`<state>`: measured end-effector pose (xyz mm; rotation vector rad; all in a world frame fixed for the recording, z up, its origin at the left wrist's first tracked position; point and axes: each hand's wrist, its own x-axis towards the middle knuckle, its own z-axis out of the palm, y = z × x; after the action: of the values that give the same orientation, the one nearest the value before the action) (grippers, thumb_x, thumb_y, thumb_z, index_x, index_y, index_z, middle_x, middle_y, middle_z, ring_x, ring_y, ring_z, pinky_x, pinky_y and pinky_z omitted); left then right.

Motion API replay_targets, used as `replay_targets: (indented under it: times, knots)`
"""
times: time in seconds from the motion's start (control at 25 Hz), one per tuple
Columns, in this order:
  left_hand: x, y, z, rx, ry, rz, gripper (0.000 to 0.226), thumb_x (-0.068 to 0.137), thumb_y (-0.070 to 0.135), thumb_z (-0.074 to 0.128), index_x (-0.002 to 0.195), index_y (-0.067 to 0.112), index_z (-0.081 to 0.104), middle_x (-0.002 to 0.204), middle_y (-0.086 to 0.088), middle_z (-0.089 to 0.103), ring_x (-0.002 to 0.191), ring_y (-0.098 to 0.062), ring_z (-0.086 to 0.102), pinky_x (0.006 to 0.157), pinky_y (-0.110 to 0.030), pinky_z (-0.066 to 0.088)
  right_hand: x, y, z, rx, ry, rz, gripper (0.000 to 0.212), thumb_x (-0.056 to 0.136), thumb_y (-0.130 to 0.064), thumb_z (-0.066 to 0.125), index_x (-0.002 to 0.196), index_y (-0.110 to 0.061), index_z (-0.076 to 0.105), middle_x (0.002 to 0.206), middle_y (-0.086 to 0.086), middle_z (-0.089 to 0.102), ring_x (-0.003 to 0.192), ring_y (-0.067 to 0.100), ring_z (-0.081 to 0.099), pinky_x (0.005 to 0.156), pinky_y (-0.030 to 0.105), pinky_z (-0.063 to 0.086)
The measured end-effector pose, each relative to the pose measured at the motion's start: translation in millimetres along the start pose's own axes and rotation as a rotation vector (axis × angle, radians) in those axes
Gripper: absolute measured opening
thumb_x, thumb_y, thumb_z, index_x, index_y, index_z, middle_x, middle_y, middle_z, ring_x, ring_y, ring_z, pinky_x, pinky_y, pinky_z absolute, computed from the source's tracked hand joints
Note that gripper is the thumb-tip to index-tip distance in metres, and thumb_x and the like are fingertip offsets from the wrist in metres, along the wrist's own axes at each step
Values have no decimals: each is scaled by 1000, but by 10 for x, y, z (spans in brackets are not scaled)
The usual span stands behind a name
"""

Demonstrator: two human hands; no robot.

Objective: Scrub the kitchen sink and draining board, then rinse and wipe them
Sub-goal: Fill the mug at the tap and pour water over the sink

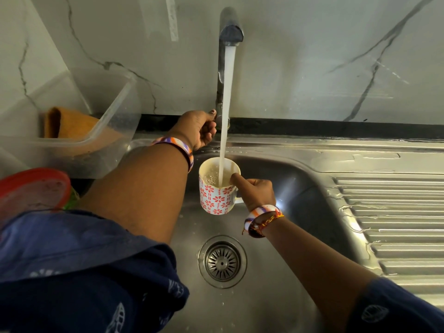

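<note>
A steel sink (283, 188) with a round drain (222, 261) fills the middle of the view, and its ribbed draining board (396, 224) lies to the right, wet in patches. Water runs from the tap (229, 32) into a white mug with red flowers (215, 199). My right hand (254, 191) holds the mug by its handle under the stream, thumb resting on the rim. My left hand (200, 129) grips the tap's base at the back of the sink.
A clear plastic tub (105, 131) holding an orange cloth (72, 123) stands at the back left. A red-rimmed lid (33, 191) lies below it. A marble-pattern wall (312, 56) rises behind the sink.
</note>
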<state>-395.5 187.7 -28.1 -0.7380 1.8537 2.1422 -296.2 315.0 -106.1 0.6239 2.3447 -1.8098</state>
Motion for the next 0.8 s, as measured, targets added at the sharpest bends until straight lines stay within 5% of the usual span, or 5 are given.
replay_targets:
  times: [0.12,0.32,0.6,0.8]
  knots:
    - [-9,0,7,-2,1,2,26,93,27,56,74,9,54,54,0,53,54,-9,45,48,-14,40,-16,-17,-9,17,-2,8,34,78,-39,66,56,-13,62,60,-1,62,63,13,56,61,23,42]
    - [-32,13,7,-11,3,-1,27,92,27,58,71,10,53,28,5,48,54,-9,45,49,-14,39,-24,-28,0,38,-7,14,35,77,-41,66,57,-13,62,60,-1,61,62,12,55,60,23,42]
    - [-18,5,-6,12,11,6,27,92,28,58,72,10,55,34,3,52,53,-9,45,41,-12,40,-18,-40,-17,33,-11,18,35,78,-41,67,56,-13,61,60,-2,61,61,11,55,60,23,43]
    - [-9,34,16,98,36,3,28,93,28,56,72,10,53,62,0,49,52,-8,44,44,-12,38,-14,-42,-12,25,-11,17,35,77,-42,67,57,-13,62,60,-2,61,62,12,56,63,24,43]
